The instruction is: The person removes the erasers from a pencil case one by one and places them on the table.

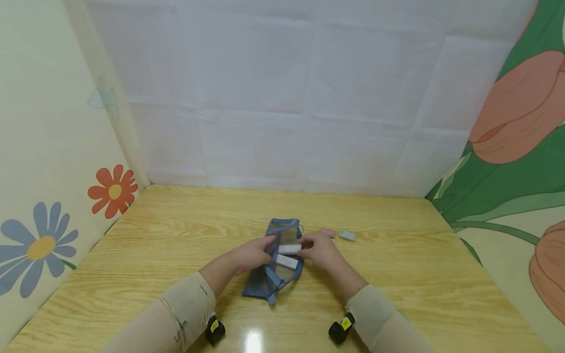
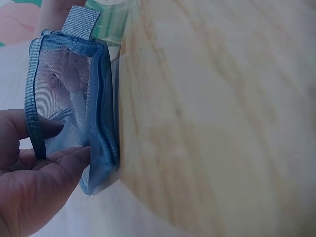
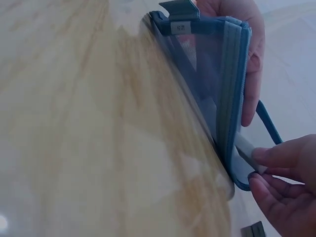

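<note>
A blue-trimmed mesh zip pouch (image 1: 258,282) stands on the table with its opening toward the right. My left hand (image 1: 253,255) grips the pouch by its opening edge; the left wrist view shows thumb and fingers on either side of the blue trim (image 2: 34,123). With thumb and fingertips, my right hand (image 1: 321,251) pinches the end of a small white block (image 1: 289,249) at the mouth of the pouch. Its other end reaches inside, past the zip edge (image 3: 229,98) in the right wrist view. A second white block (image 1: 287,262) lies in the opening.
Behind my right hand, a pink block (image 1: 328,232) and a pale grey-blue block (image 1: 347,236) lie on the wooden table (image 1: 185,220). A white cloth (image 1: 265,122) hangs at the table's far edge, with flower-patterned panels on both sides.
</note>
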Demonstrator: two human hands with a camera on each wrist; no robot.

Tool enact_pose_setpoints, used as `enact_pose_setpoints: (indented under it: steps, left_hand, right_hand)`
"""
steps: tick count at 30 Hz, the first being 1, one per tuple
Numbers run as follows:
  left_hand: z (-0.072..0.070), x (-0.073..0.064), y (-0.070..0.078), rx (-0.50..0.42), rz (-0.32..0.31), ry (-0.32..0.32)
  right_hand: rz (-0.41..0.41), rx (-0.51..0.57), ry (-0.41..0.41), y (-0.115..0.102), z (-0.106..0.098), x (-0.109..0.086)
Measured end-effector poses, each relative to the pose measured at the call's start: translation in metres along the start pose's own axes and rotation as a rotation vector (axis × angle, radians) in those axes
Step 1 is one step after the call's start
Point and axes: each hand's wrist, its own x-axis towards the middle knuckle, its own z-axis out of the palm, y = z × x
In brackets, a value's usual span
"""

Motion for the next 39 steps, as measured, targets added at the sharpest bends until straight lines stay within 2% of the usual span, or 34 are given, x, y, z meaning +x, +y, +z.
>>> enact_pose_setpoints:
  steps: [8, 21, 27, 39]
  left_hand:
    - [0.001, 0.001, 0.001, -0.021, 0.012, -0.007]
    - [0.0, 0.001, -0.001, -0.021, 0.012, -0.021]
    - [0.0, 0.001, -0.002, -0.01, 0.013, -0.014]
    - [0.001, 0.003, -0.002, -0.005, 0.012, -0.003]
  right_hand:
    - [0.015, 0.027, 0.034, 0.004, -0.018, 0.002]
    - [0.109, 0.062, 0.07, 0.007, -0.06, -0.006]
    - [0.094, 0.061, 0.09, 0.02, -0.08, -0.011]
    - [0.132, 0.048, 0.129, 0.042, -0.116, -0.025]
